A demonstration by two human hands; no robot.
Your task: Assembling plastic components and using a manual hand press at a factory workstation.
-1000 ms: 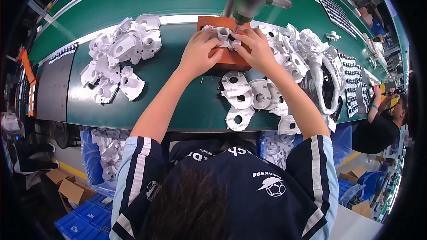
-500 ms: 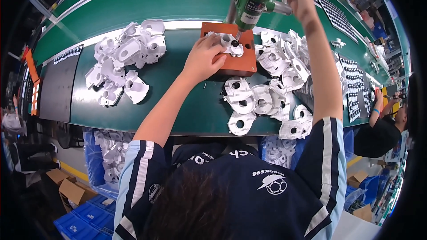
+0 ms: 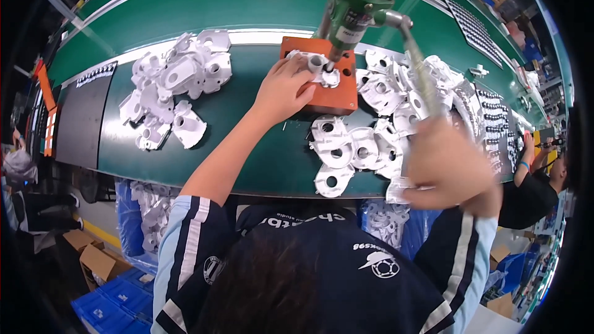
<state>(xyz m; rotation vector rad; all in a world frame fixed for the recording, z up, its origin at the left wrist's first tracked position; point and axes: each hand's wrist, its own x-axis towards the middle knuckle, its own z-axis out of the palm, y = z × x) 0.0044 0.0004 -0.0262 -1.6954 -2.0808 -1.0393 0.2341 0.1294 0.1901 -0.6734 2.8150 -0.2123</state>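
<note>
My left hand point(image 3: 286, 88) rests with its fingers over a white plastic housing point(image 3: 317, 62), holding it on the orange fixture block point(image 3: 334, 100). The ram of a green hand press point(image 3: 356, 15) reaches down to a small black piece point(image 3: 328, 67) on that housing. My right hand point(image 3: 450, 164), smeared by motion, is closed round the low end of the press lever point(image 3: 421, 68), which slants down toward me on the right. Its grip covers the end of the lever.
Loose white housings lie in a heap point(image 3: 176, 77) on the left and another heap point(image 3: 334, 148) right of the fixture. Dark trays point(image 3: 83, 117) stand at the bench's sides. Bins of white parts point(image 3: 145, 216) sit below the front edge. Another person point(image 3: 538, 188) works at far right.
My right hand has swung from up beside the press down toward me, bringing the lever with it. The ram is lower, at the black piece. My left hand stays on the housing.
</note>
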